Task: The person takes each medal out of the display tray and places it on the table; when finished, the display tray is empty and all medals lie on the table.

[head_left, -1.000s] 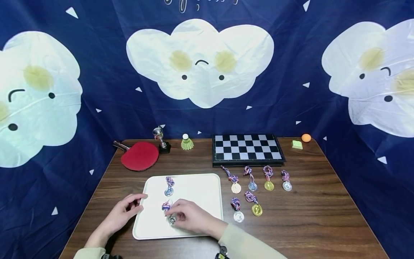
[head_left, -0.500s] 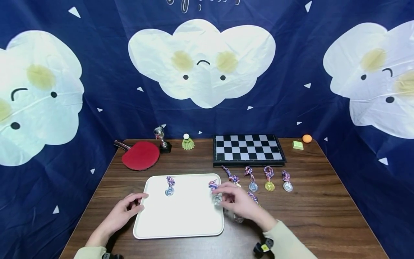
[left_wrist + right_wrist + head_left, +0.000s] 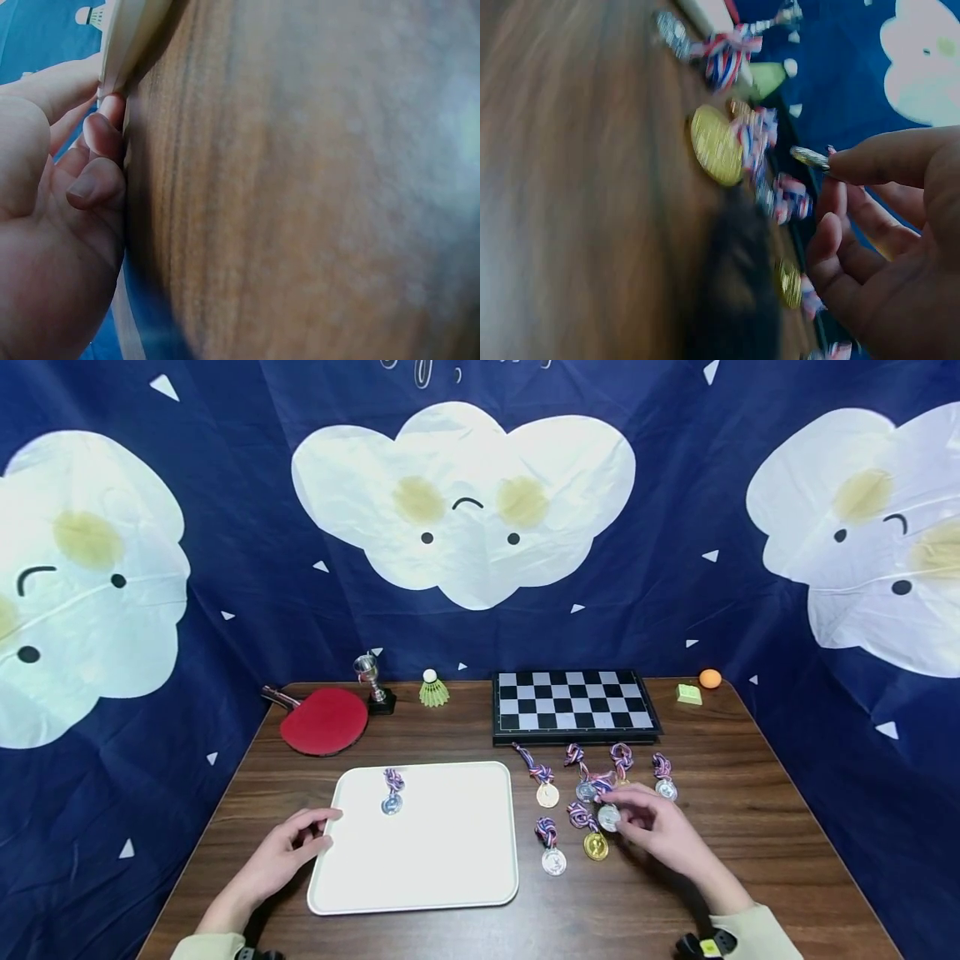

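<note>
My right hand (image 3: pixel 663 831) pinches a silver medal (image 3: pixel 609 817) by its disc, over the table right of the tray, with its striped ribbon overlapping the medals behind. In the right wrist view this medal (image 3: pixel 810 159) shows edge-on at the fingertips. A gold medal (image 3: pixel 596 846) lies just left of it, and a silver medal (image 3: pixel 553 862) lies farther left. My left hand (image 3: pixel 281 852) holds the left edge of the white tray (image 3: pixel 420 877), thumb and finger at the rim. On the tray lies one silvery medal (image 3: pixel 392 803) with a knotted ribbon.
Behind the right hand lie a bronze medal (image 3: pixel 547 795), a silvery medal (image 3: pixel 586 792) and another silver medal (image 3: pixel 666 789). Along the back are a chessboard (image 3: pixel 573 702), red paddle (image 3: pixel 326 722), trophy (image 3: pixel 377 685), shuttlecock (image 3: pixel 432 690), green block (image 3: pixel 688 695) and orange ball (image 3: pixel 709 678).
The right hand has lifted a silver medal from the tray and carried it right, over the table among the other medals. The left hand has stayed at the tray's edge.
</note>
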`<state>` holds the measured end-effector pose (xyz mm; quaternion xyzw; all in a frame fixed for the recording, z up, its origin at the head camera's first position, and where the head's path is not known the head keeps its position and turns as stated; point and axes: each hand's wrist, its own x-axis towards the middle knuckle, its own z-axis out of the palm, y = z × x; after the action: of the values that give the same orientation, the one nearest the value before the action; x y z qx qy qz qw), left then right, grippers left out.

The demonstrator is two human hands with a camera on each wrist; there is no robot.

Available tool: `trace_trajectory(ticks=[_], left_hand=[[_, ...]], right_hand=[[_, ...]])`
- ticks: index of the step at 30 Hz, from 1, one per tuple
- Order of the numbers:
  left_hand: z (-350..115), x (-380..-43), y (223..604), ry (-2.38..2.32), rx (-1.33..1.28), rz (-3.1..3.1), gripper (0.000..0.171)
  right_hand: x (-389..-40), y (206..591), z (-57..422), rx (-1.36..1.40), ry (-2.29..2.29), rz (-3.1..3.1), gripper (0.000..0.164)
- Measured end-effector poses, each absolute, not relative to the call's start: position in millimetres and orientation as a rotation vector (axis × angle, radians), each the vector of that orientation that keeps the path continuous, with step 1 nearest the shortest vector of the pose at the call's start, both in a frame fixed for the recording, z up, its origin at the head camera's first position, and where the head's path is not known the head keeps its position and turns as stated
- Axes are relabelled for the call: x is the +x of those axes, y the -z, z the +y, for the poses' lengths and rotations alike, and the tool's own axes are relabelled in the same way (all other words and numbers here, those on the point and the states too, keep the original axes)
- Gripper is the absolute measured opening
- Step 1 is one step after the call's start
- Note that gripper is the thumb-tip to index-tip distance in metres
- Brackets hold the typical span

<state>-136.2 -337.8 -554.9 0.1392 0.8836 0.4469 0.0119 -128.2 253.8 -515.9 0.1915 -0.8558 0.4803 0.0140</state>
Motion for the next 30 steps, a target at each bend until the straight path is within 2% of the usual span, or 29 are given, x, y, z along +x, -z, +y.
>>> trace_trajectory(ticks=[10, 23, 30], left_hand=[[-338, -137, 557, -1.385, 0.446, 2.765, 0.033], [-338, -137, 559, -1.423, 0.479, 2.752, 0.033], [-337, -136, 558, -1.424, 0.462, 2.75, 0.032]], right_hand=[[-113, 544, 288, 0.724, -1.202, -2.707, 0.045], [-108, 538, 290, 0.67, -0.971, -2.806, 0.043], [-122, 522, 267, 0.504, -0.922, -2.8, 0.03]])
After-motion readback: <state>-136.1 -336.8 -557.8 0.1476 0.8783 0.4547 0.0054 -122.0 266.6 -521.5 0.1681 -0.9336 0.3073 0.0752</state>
